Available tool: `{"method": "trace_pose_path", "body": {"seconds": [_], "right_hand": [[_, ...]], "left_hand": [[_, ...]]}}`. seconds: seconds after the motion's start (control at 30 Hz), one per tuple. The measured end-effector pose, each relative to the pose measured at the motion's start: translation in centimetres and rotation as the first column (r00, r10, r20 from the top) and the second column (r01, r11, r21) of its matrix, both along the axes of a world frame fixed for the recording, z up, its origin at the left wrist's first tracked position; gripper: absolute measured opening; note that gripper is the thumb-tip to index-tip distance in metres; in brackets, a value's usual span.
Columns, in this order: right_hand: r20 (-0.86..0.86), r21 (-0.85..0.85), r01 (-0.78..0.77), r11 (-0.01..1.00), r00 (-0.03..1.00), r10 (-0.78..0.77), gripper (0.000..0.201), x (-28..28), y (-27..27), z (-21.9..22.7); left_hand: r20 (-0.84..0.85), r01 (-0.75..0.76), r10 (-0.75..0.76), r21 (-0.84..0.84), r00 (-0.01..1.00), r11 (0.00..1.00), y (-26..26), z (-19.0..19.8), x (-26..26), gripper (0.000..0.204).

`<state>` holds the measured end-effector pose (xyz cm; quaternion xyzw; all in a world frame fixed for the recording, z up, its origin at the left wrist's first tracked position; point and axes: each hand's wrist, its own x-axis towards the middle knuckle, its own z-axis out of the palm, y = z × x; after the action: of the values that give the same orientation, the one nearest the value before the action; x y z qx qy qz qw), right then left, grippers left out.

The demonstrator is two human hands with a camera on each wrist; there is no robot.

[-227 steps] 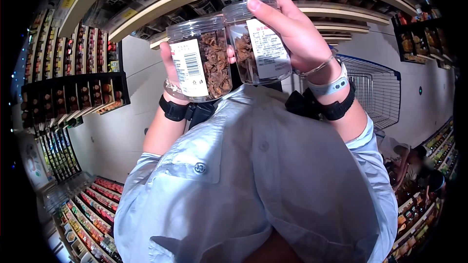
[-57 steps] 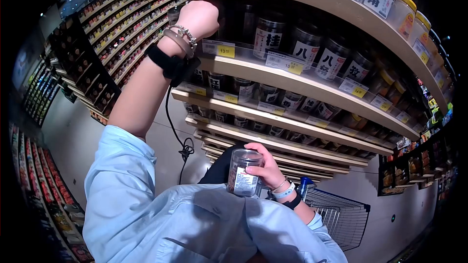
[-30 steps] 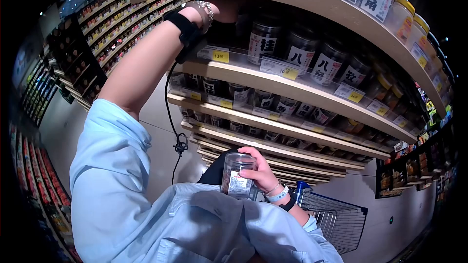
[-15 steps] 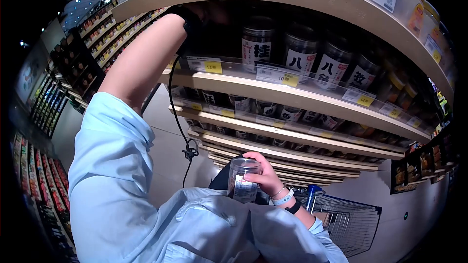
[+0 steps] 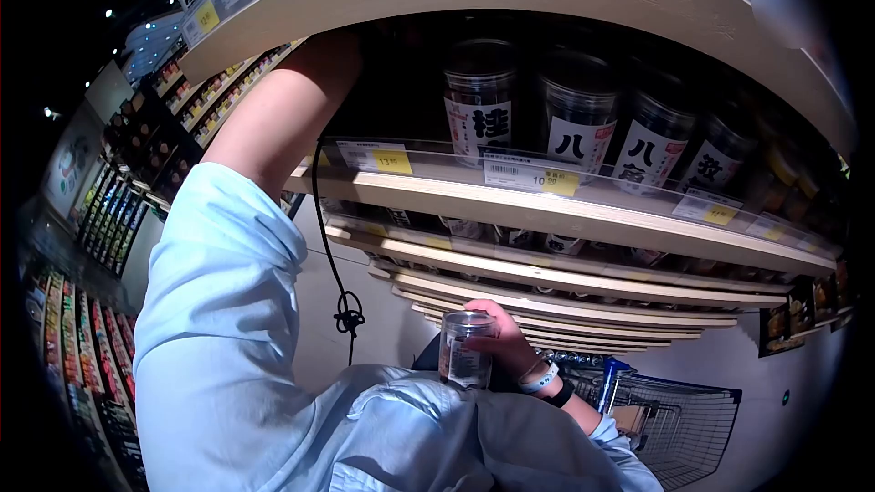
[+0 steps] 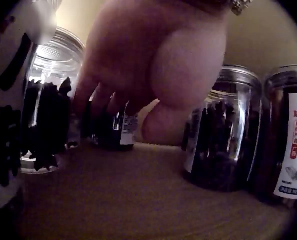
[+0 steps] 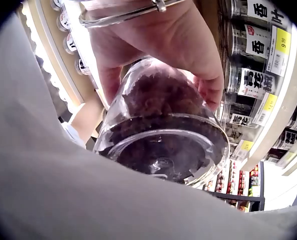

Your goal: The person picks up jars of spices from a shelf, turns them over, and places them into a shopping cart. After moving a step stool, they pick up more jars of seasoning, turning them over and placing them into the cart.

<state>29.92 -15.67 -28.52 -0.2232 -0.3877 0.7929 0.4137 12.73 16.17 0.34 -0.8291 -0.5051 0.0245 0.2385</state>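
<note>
your left hand (image 6: 153, 75) reaches deep onto the shelf (image 6: 138, 200), fingers curled at a small jar (image 6: 119, 131) at 12 o'clock; whether it grips, i cannot tell. your right hand (image 5: 510, 346) grasps the spice jar (image 5: 467, 349) at your chest.

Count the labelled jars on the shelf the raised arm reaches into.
4, side by side beside the left arm: first jar, second jar, third jar, fourth jar. Others further right may be hidden in shadow.
</note>
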Motion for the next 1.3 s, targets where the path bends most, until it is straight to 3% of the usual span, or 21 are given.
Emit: {"method": "trace_pose_path", "body": {"seconds": [0.3, 0.8, 1.07, 1.3], "right_hand": [[0.118, 0.026, 0.044, 0.999, 0.992, -0.047, 0.056, -0.4, 1.1, -1.1], [0.089, 0.017, 0.067, 0.998, 0.994, -0.069, 0.058, -0.6, 0.7, -1.6], [-0.017, 0.000, 0.053, 0.999, 0.998, -0.053, 0.059, -0.6, 0.0, -1.7], [-0.003, -0.028, 0.076, 0.997, 0.997, -0.076, 0.059, 0.3, -1.0, -0.1]], "left_hand": [[0.081, -0.015, 0.014, 0.006, 0.997, 1.000, 1.1, -0.5, -0.6, 0.049], [0.216, -0.016, 0.014, 0.008, 0.976, 1.000, 0.3, -0.1, -2.1, 0.048], [0.358, 0.022, -0.022, 0.003, 0.933, 1.000, -2.2, 0.9, -2.3, 0.048], [0.567, 0.130, -0.099, -0.014, 0.818, 0.991, -8.0, 3.0, -0.4, 0.047]]}}
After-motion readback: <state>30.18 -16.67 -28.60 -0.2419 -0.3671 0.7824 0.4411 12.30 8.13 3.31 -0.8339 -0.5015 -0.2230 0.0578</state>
